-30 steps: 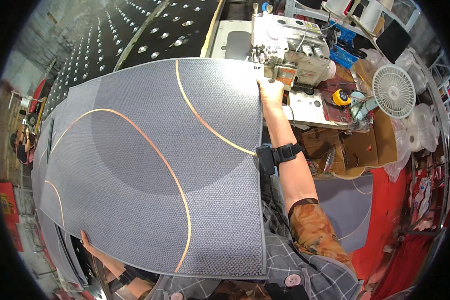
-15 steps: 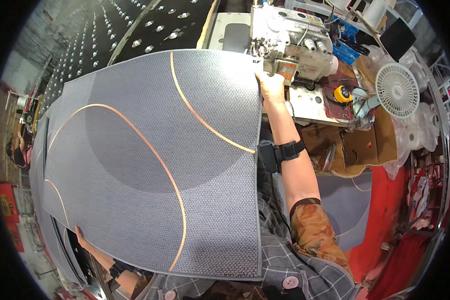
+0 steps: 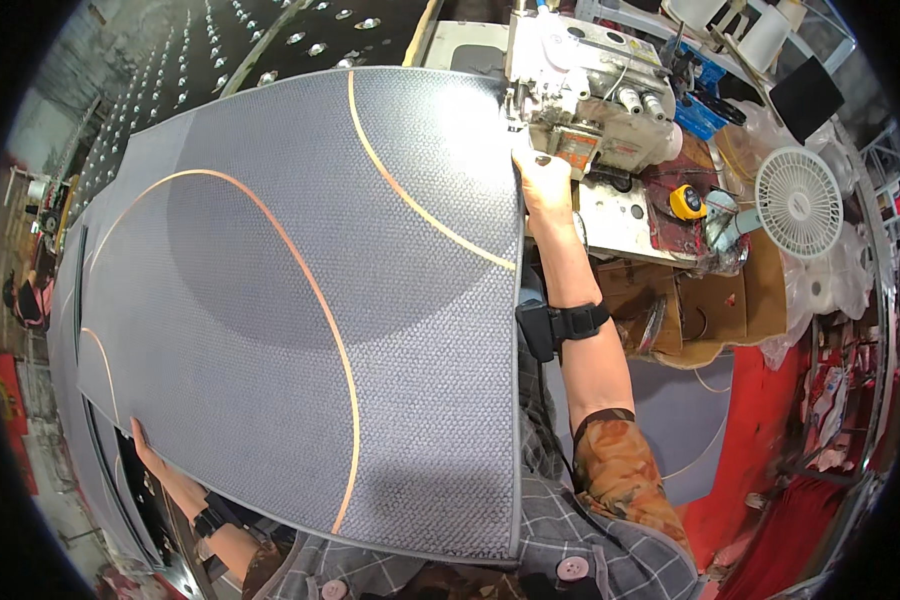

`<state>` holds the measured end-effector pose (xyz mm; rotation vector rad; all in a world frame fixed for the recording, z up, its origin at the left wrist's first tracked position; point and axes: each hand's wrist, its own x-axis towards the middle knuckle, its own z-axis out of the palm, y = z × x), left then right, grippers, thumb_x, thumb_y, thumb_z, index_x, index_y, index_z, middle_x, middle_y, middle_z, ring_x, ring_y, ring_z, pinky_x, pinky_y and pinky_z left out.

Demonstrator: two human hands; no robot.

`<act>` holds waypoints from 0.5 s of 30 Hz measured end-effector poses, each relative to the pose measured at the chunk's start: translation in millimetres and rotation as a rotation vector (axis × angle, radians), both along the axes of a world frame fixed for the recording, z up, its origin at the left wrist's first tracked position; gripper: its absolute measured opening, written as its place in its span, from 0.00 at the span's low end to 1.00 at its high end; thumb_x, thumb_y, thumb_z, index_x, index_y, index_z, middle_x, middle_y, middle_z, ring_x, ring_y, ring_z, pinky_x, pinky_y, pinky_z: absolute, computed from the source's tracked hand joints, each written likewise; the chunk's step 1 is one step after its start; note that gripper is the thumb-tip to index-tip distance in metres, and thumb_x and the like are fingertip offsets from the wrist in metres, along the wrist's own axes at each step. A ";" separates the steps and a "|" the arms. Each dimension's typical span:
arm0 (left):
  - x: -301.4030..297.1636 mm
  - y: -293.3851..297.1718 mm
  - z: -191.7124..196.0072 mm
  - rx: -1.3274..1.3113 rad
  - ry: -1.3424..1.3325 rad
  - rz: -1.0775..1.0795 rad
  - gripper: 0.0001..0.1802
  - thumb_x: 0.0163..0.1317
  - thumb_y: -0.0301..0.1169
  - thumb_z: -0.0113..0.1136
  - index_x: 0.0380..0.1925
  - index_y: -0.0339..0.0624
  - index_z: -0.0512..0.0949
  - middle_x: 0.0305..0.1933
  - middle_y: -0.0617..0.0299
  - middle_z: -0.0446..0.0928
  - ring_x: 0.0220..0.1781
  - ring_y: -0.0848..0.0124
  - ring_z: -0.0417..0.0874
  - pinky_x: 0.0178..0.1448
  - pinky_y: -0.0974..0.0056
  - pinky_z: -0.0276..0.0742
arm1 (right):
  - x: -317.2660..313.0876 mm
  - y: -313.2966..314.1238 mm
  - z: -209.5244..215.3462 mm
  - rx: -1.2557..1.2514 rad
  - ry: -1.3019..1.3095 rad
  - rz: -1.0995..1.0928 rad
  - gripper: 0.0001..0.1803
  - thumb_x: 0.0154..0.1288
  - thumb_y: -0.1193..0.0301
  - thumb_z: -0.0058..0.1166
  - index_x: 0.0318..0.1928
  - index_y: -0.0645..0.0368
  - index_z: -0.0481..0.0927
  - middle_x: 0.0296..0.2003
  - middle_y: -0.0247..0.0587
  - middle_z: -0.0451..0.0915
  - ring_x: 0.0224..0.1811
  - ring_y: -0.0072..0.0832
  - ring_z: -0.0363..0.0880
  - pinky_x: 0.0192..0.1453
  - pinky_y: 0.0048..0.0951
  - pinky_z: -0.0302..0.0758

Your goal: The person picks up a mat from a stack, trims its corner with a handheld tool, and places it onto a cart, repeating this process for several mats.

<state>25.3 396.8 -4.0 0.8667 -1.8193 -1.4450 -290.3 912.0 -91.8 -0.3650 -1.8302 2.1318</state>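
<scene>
A large grey mat [image 3: 260,390] with a dimpled weave, darker round patches and thin orange-gold curves spreads in front of me, its near edge against my apron. Its right edge runs up to the needle area of a white overlock sewing machine [image 3: 590,85]. There my right hand [image 3: 547,187] grips that edge just below the presser foot, thumb and fingers closed together. At the mat's left near edge is my left hand [image 3: 150,452], holding the border; most of its fingers are hidden beneath the mat. A bright lamp glare lies on the mat beside the needle.
Beyond the mat stretches a dark table [image 3: 300,40] studded with metal ball rollers. Right of the machine lie a yellow tape measure [image 3: 686,202] and a white fan [image 3: 798,203]. Below them is an open cardboard box [image 3: 740,300]; another grey mat piece [image 3: 685,420] hangs near red cloth.
The mat has slid away from me along the machine, its far edge further over the roller table. My left hand has moved forward with it; my right hand stays by the needle.
</scene>
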 end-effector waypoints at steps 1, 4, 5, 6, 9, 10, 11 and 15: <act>-3.0 -0.5 -2.5 0.038 0.028 -0.073 0.25 0.69 0.36 0.38 0.61 0.31 0.57 0.57 0.49 0.67 0.53 0.64 0.74 0.57 0.64 0.73 | -0.5 1.1 -0.9 0.012 0.005 -0.002 0.14 0.55 0.68 0.59 0.21 0.66 0.77 0.18 0.29 0.73 0.21 0.16 0.64 0.26 0.24 0.62; -14.8 -4.0 -10.2 -0.338 -0.012 -0.116 0.24 0.68 0.34 0.42 0.56 0.25 0.61 0.53 0.53 0.71 0.50 0.68 0.73 0.55 0.67 0.71 | -0.4 3.1 -3.2 0.025 0.023 0.034 0.13 0.55 0.68 0.59 0.22 0.66 0.78 0.18 0.30 0.74 0.21 0.16 0.65 0.26 0.23 0.63; -21.7 -6.9 -11.6 -0.291 -0.015 -0.141 0.24 0.68 0.33 0.42 0.58 0.25 0.59 0.53 0.51 0.70 0.51 0.67 0.73 0.56 0.67 0.70 | -0.3 3.2 -3.8 0.008 0.040 0.037 0.14 0.55 0.68 0.59 0.21 0.66 0.77 0.18 0.29 0.73 0.21 0.15 0.64 0.26 0.23 0.62; -28.5 -10.1 -12.3 -0.310 -0.026 -0.168 0.25 0.68 0.32 0.42 0.59 0.25 0.57 0.54 0.50 0.70 0.51 0.67 0.73 0.57 0.67 0.70 | 0.2 3.0 -3.8 -0.022 0.059 0.048 0.14 0.55 0.68 0.59 0.20 0.65 0.76 0.18 0.29 0.73 0.20 0.15 0.63 0.25 0.23 0.62; -51.5 -19.4 -13.3 -0.370 -0.055 -0.197 0.27 0.67 0.32 0.46 0.60 0.26 0.56 0.56 0.46 0.68 0.53 0.66 0.73 0.58 0.67 0.70 | 0.7 2.7 -2.7 0.032 0.090 0.031 0.14 0.56 0.68 0.58 0.19 0.64 0.74 0.17 0.27 0.71 0.20 0.14 0.62 0.25 0.21 0.60; -57.6 -21.4 -13.4 -0.313 -0.021 -0.214 0.27 0.67 0.32 0.46 0.60 0.26 0.56 0.56 0.46 0.68 0.53 0.66 0.73 0.58 0.67 0.70 | 1.0 2.8 -2.0 0.036 0.084 0.016 0.14 0.56 0.68 0.58 0.19 0.64 0.74 0.17 0.27 0.71 0.20 0.14 0.62 0.25 0.21 0.60; -62.9 -22.5 -13.4 -0.447 -0.059 -0.245 0.29 0.66 0.34 0.47 0.61 0.25 0.55 0.58 0.45 0.67 0.55 0.63 0.72 0.60 0.65 0.68 | 1.5 3.2 -1.2 0.026 0.082 0.037 0.15 0.56 0.69 0.58 0.18 0.63 0.73 0.17 0.26 0.70 0.20 0.14 0.61 0.25 0.21 0.60; -82.7 -22.5 -13.7 -0.496 -0.132 -0.271 0.34 0.63 0.37 0.52 0.61 0.24 0.54 0.60 0.43 0.64 0.59 0.60 0.69 0.63 0.64 0.64 | 4.2 4.7 1.6 0.062 0.115 0.087 0.15 0.57 0.71 0.56 0.16 0.61 0.70 0.16 0.24 0.67 0.20 0.13 0.58 0.24 0.21 0.57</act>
